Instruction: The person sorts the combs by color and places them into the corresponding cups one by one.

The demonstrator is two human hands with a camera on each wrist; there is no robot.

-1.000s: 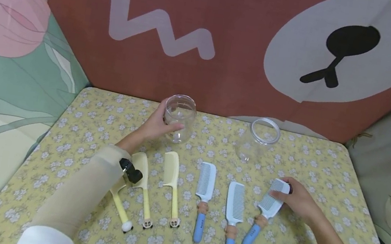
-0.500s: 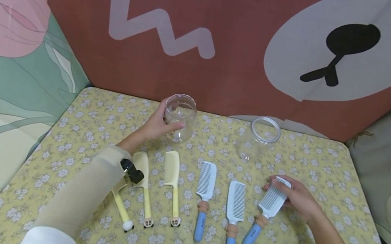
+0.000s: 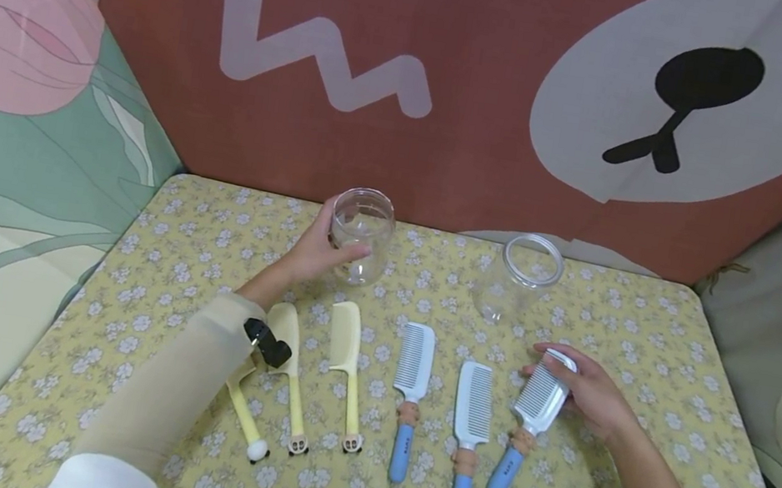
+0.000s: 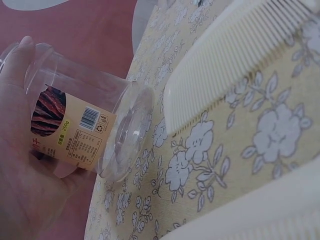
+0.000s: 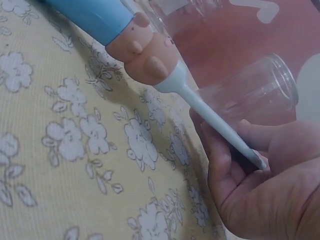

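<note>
My left hand (image 3: 317, 254) grips a clear jar (image 3: 376, 252) near the table's back edge, thumb across its front. A printed label (image 4: 75, 127) shows on the jar in the left wrist view. At the right, my right hand (image 3: 602, 402) pinches a pale blue comb (image 3: 540, 401) by its toothed head, between thumb and fingers. Its blue handle (image 5: 95, 17) points toward the person and appears raised off the cloth in the right wrist view. Two similar blue combs, one upright-lying (image 3: 408, 403) and one nearer (image 3: 467, 449), lie to its left.
A second clear jar (image 3: 517, 284) stands at the back, right of the held one. Several cream combs, one being the rightmost cream comb (image 3: 346, 364), lie by the left forearm, which partly covers others. Flowered cloth (image 3: 171, 245) covers the table; a printed red backdrop (image 3: 446, 176) rises behind.
My right fingers have slid behind the comb's head and now hold it. The head has tipped up slightly and shifted a little. My left hand stays on the jar.
</note>
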